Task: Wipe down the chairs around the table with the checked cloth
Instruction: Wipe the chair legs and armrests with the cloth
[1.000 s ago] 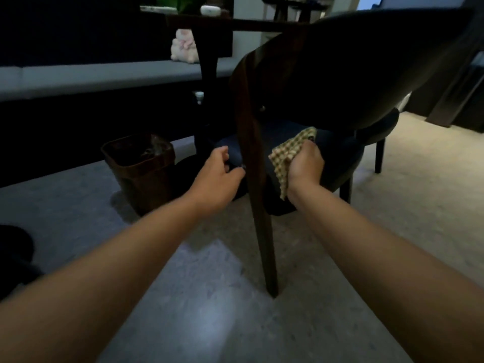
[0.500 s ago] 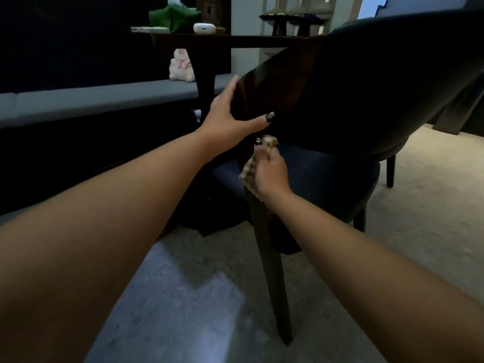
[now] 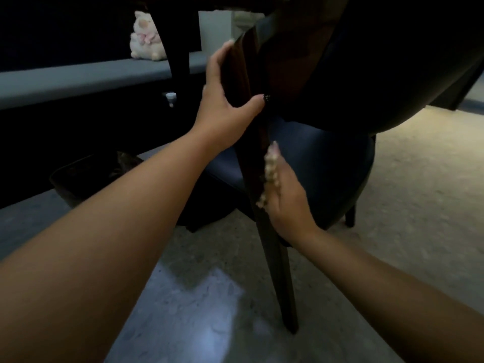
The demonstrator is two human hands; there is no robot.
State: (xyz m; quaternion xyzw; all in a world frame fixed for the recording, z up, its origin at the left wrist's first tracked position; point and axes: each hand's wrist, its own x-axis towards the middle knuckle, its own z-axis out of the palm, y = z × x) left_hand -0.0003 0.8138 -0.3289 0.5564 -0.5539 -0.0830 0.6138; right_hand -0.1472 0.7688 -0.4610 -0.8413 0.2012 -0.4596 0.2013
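A dark wooden chair [image 3: 272, 258] with a blue padded seat [image 3: 327, 163] and a dark curved backrest fills the middle and right. My left hand [image 3: 225, 100] grips the upper part of the chair's rear post, thumb across its near face and fingers round the far side. Lower on the same post, my right hand [image 3: 285, 197] presses the checked cloth [image 3: 269, 171] against the wood. Only a bunched strip of the cloth shows between palm and post.
A dark table leg [image 3: 180, 56] stands behind the chair, with a grey bench [image 3: 78, 79] and a white plush toy [image 3: 146, 38] beyond. A brown bin [image 3: 78, 179] sits on the floor at left. A small white-capped bottle [image 3: 170, 98] is under the bench.
My left hand rose from the seat edge to grip the upper post. My right hand left the seat with the cloth and slid down the post. The view has tilted down.
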